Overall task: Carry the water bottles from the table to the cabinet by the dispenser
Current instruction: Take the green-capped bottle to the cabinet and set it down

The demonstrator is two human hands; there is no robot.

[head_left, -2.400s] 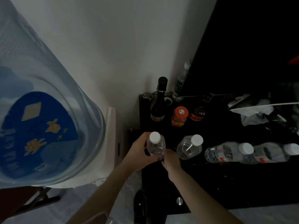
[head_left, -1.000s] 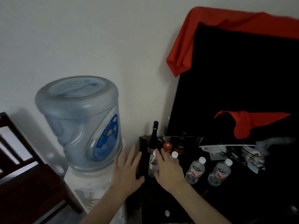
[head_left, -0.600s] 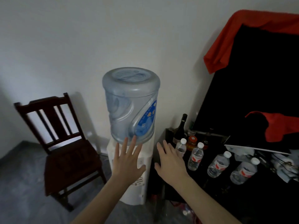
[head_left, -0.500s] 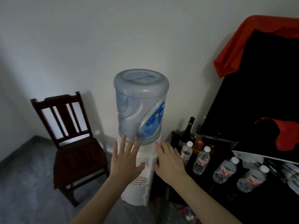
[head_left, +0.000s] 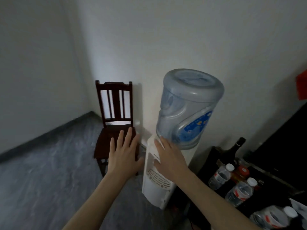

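Both hands empty, left hand (head_left: 123, 157) and right hand (head_left: 169, 157) with fingers straight and apart; water bottles (head_left: 239, 193) stand on the dark cabinet (head_left: 274, 185) right of the dispenser (head_left: 159, 178); judged between trips, next fetch another from the table, out of view.

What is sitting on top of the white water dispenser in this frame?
A large translucent blue water jug with a blue label sits inverted on the white water dispenser. Its neck is hidden inside the dispenser top, partly behind the right hand.
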